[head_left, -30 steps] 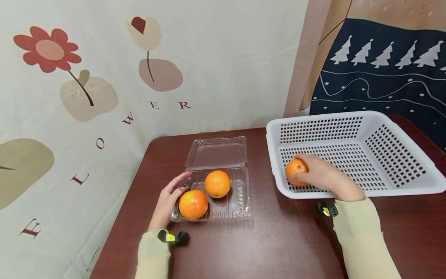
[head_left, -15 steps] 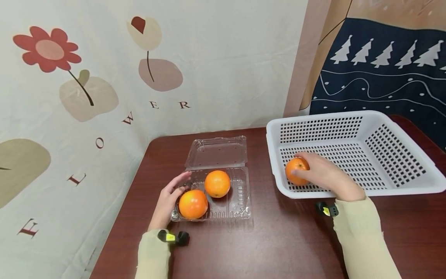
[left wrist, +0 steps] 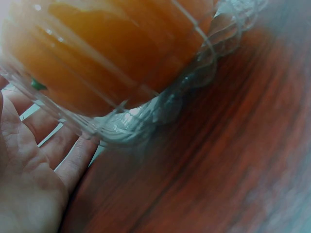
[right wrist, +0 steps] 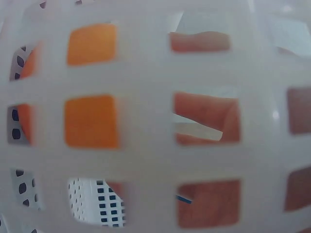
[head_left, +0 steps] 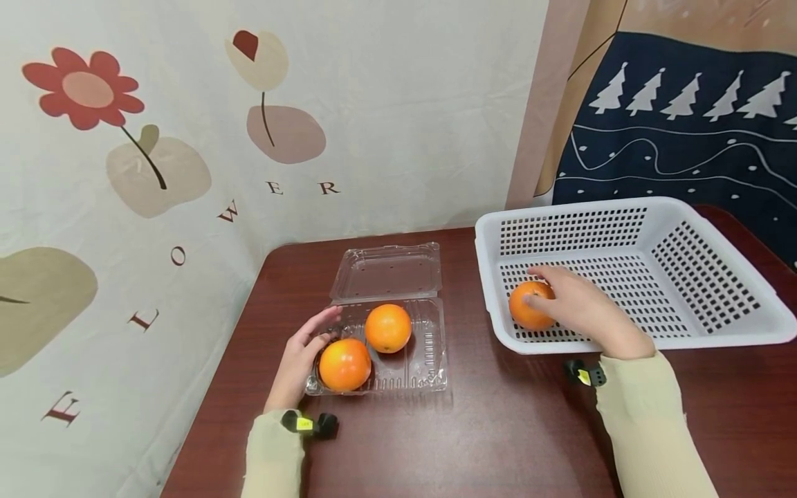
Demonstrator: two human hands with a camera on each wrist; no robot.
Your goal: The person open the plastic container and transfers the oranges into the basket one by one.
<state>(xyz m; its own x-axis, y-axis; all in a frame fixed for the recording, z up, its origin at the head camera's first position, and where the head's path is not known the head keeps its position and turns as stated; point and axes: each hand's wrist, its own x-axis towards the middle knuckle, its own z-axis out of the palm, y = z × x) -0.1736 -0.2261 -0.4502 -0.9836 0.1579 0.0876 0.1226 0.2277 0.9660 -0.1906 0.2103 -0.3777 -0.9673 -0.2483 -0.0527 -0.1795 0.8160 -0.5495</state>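
Observation:
My left hand (head_left: 301, 360) rests along the left side of an open clear plastic clamshell box (head_left: 429, 342), its fingers extended. Inside the box sit two oranges, one at the front left (head_left: 344, 365) and one behind it (head_left: 388, 328). Through the plastic, the left wrist view shows an orange (left wrist: 121, 53) beside the palm (left wrist: 29, 179). A third orange (head_left: 526, 311) lies in the white basket (head_left: 573, 232), at its near left corner. Over it is my right hand (head_left: 582, 304), with fingers and thumb spread loosely. The basket wall (right wrist: 146, 160) partly hides that orange and hand in the right wrist view.
The clamshell's lid (head_left: 389, 270) lies folded back toward the wall. Everything stands on a dark red wooden table (head_left: 467, 429). A printed curtain (head_left: 405, 124) hangs right behind the table. The basket's raised rim surrounds the right hand's area.
My right fingers have loosened from the orange and shifted slightly up and right; the orange stays in the basket's corner. The left hand and the clamshell have not moved.

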